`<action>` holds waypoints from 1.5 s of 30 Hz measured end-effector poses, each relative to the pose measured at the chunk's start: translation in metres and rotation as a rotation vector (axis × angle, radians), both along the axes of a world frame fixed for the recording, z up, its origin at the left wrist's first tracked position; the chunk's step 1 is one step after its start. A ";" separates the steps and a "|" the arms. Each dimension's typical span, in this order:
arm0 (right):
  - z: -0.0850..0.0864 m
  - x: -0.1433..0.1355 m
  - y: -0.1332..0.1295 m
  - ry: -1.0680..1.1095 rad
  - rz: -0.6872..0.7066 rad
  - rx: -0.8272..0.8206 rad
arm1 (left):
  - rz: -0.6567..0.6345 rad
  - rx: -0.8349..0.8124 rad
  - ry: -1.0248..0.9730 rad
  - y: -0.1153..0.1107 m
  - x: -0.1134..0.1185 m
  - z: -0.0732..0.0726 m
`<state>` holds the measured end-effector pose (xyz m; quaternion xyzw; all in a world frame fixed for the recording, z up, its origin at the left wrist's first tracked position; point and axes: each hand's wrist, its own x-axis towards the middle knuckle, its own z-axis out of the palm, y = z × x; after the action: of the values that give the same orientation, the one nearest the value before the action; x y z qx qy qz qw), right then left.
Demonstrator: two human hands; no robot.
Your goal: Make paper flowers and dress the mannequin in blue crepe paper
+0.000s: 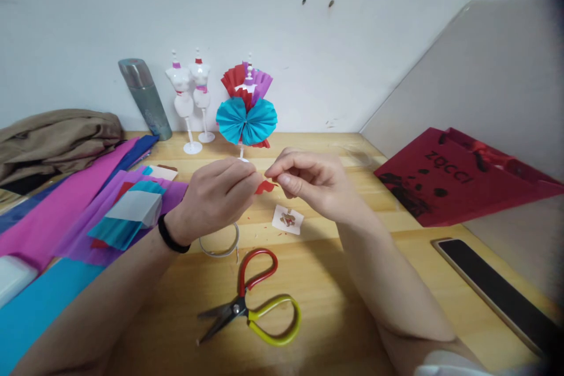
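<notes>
Two hands, left and right, hold their fingertips closed beside a red paper scrap over the worktop, any grip on it unclear; carelessly lowered, the left could meet the scissors' spread blades.

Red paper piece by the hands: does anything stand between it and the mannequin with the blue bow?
Only the left hand and right hand, fingers nearly meeting just above the red paper piece in the picture, toward the mannequin. Nothing else visible between; whether they touch the paper is unclear.
</notes>
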<state>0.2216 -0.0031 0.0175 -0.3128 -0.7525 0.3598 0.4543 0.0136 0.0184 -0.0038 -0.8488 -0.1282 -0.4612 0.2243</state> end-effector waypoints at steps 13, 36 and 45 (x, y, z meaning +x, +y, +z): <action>-0.003 0.006 0.003 0.050 0.178 -0.006 | 0.017 -0.065 -0.076 -0.003 0.001 0.001; -0.015 -0.026 0.001 0.263 -0.187 -0.060 | -0.016 -0.668 -0.408 -0.013 0.020 0.001; -0.012 -0.026 -0.001 0.289 -0.187 -0.138 | -0.025 -0.741 -0.454 -0.012 0.022 -0.001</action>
<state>0.1959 -0.0043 0.0050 -0.3570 -0.6204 0.4081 0.5666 0.0352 0.0064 -0.0047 -0.7506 -0.3209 -0.5616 -0.1352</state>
